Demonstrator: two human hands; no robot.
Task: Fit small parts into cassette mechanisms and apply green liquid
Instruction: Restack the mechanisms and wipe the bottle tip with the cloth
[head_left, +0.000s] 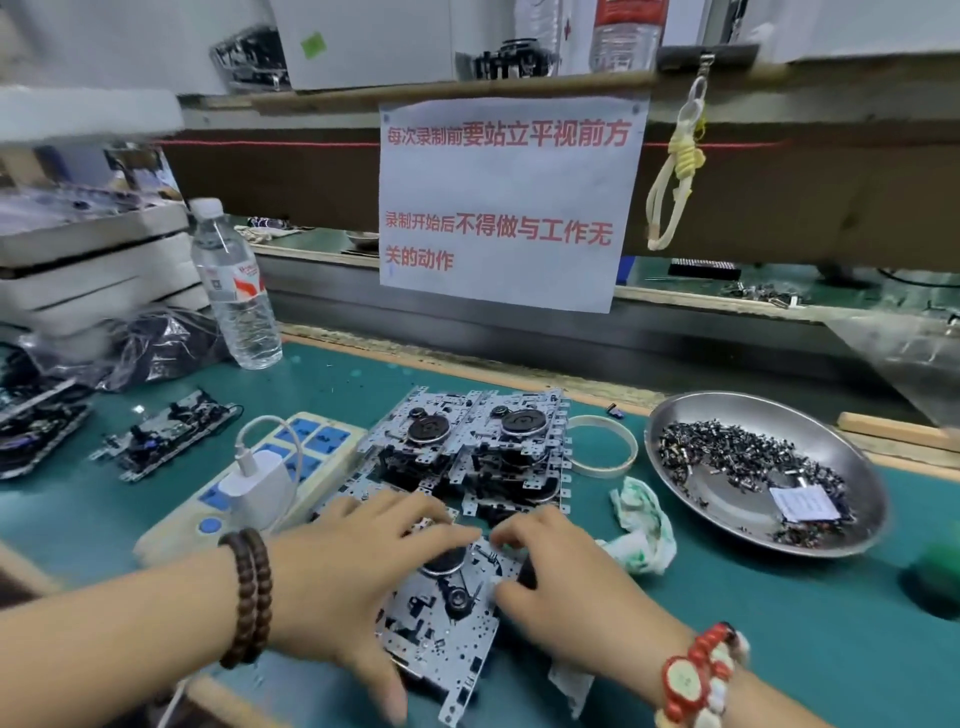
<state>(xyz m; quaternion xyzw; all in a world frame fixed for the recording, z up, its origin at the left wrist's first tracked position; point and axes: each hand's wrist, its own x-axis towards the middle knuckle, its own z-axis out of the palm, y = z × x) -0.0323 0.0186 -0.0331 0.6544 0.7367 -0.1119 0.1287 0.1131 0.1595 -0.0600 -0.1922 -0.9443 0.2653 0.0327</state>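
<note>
A metal cassette mechanism (447, 618) with a black wheel and belt lies on the green mat at the near centre. My left hand (353, 571) rests on its left side, fingers stretched over the top edge. My right hand (561, 566) sits on its right side, fingers curled at the mechanism's upper edge; whether they pinch a small part is hidden. Behind stands a stack of more mechanisms (478, 441). A steel dish (862, 525) to the right holds several small dark parts (737, 452). A blurred green object (940, 566) sits at the right edge.
A power strip (249, 488) with a white charger lies left of the stack. A water bottle (234, 291) stands at the back left. A crumpled cloth (644, 525) and a tape ring (602, 447) lie between stack and dish. More mechanisms (161, 436) are at the left.
</note>
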